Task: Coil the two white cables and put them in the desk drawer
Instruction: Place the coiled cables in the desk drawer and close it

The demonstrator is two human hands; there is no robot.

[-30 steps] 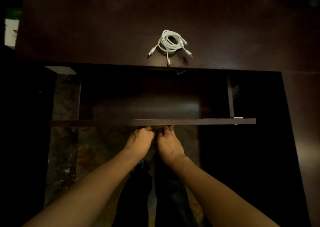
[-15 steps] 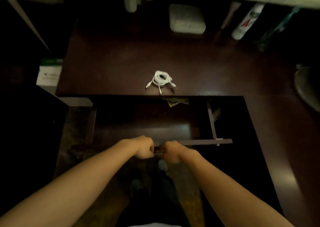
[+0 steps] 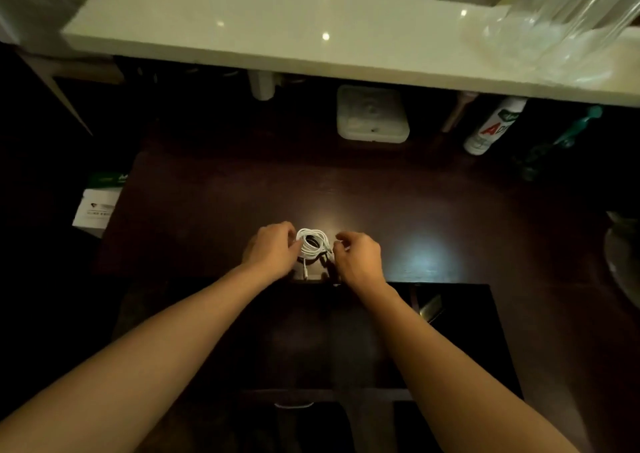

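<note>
Left hand [image 3: 270, 250] at 9 o'clock, right hand [image 3: 358, 257] at 3, pinch the coiled cables [image 3: 311, 243] (already wound); next, lift into drawer [image 3: 329, 394] at 6.

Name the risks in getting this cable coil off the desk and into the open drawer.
1. Nothing binds the cable coil. Lifted between the left hand and right hand, its loops may spring apart.
2. A loose plug end trails toward the front edge of the desk and could snag there or on the rim of the drawer.
3. The drawer interior is very dark, so the coil might land badly unseen.
</note>
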